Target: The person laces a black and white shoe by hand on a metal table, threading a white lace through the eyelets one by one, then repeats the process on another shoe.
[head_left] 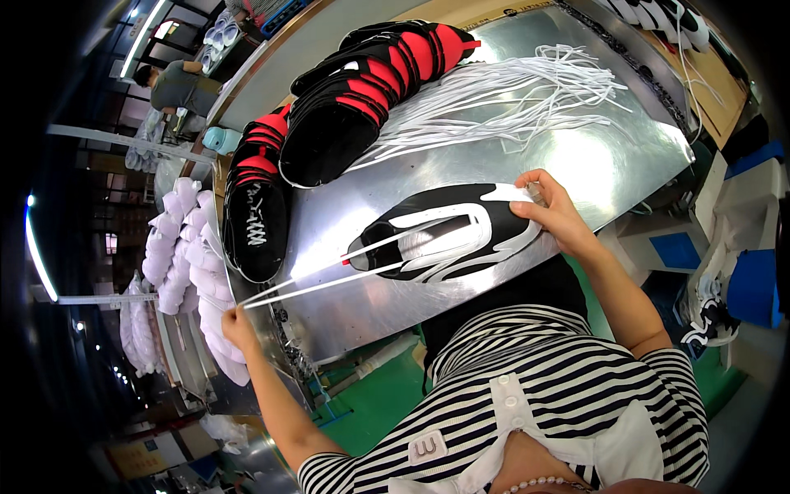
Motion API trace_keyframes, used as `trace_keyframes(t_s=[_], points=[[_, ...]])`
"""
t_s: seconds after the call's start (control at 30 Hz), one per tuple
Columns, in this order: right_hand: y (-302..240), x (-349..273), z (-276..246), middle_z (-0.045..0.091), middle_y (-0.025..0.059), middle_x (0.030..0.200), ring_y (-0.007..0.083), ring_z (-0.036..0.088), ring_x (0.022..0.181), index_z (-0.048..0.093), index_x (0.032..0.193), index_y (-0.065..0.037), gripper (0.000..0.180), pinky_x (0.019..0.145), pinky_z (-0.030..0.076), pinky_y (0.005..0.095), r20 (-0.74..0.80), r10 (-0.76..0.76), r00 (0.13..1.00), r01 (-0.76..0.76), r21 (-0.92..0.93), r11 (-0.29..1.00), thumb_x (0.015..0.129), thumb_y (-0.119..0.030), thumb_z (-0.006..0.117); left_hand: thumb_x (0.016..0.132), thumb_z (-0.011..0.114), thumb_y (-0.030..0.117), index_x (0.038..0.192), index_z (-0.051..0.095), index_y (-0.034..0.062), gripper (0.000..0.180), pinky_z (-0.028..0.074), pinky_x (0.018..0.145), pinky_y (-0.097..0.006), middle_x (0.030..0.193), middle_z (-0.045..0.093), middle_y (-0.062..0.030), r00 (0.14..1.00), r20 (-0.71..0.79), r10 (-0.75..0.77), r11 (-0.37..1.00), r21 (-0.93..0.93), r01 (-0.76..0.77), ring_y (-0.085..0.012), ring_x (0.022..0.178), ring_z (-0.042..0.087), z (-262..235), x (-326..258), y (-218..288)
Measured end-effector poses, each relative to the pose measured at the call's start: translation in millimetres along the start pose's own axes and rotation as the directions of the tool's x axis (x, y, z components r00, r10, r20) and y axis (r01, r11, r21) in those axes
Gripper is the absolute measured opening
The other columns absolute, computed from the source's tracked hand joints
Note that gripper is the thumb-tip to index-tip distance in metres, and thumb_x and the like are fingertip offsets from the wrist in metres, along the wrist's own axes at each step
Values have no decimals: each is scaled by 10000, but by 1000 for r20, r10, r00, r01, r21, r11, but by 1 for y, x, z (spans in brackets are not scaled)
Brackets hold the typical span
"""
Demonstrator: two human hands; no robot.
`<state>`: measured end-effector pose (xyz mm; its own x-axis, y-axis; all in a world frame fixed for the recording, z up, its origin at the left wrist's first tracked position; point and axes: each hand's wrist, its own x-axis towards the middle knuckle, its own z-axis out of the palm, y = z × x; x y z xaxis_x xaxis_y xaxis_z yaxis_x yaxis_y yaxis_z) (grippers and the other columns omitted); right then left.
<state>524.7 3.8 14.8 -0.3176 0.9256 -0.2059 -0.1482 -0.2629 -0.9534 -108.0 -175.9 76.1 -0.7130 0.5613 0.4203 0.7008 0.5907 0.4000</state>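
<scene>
A black and white shoe upper lies on its side over the metal tabletop, its toe to the right. My right hand grips the toe end between thumb and fingers. A small pale object shows by those fingers, too small to make out. Two strands of a white shoelace run taut from the upper's throat out to the left. Beyond the table's left edge, my left hand is closed in a pinch on the lace's ends.
Nested black and red shoe uppers lie at the back, beside a loose bundle of white laces. Another stack, with a laced upper in front, is farther left. White stacked pieces stand past the left edge. A person works far back.
</scene>
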Motion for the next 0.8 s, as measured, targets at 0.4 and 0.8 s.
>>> trace_keyframes(t_s=[0.4,0.8], points=[[2,16,4,650,87,959,204,625,762,550,1176,-69,487,695,488,319,0,-263,965,181,-724,665,836,-378,713,801,690,10,879,662,19,84,465,856,-309,979,671,-59,474,414,777,459,-888,24,-175,933,596,3,-145,298],[-25,2,44,592,14,890,69,521,713,677,1014,-34,195,626,423,217,85,-295,952,305,-148,941,862,-151,711,838,683,57,870,680,23,47,452,784,-275,1116,655,-83,509,188,840,437,-791,-428,-186,957,576,57,-175,379]])
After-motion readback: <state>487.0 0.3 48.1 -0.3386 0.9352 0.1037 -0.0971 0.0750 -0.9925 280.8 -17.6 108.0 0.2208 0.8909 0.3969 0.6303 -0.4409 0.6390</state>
